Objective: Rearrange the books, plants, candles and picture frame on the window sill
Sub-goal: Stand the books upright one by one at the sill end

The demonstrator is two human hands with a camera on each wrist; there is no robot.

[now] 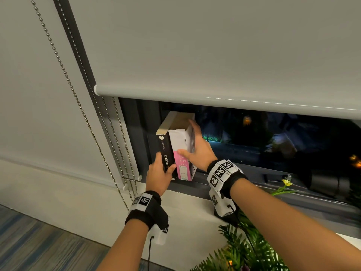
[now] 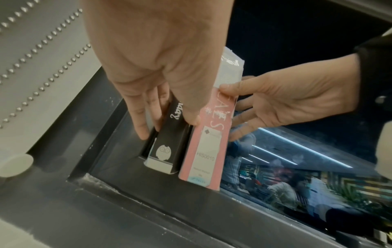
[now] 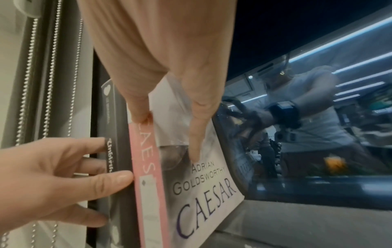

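Two books stand upright at the left end of the dark window recess. My left hand [image 1: 163, 165] grips the black "Unbirthday" book [image 1: 166, 151], thumb on its spine and fingers on its left cover. The wrist view shows that black book [image 2: 169, 142] beside the pink spine [image 2: 203, 151]. My right hand [image 1: 192, 145] holds the pink-and-white "Caesar" book [image 1: 180, 145], with the thumb [image 3: 141, 115] on the spine and the fingers [image 3: 194, 147] flat on the front cover [image 3: 203, 193]. A green fern plant [image 1: 250, 251] sits at the bottom right, below my right forearm.
A grey roller blind [image 1: 214, 55] hangs low over the books. Bead chains [image 1: 82, 114] dangle on the left. The white sill [image 1: 187, 212] runs under my wrists. A yellow flower stem [image 1: 286, 182] lies further right, and the dark glass [image 1: 273, 137] stands behind.
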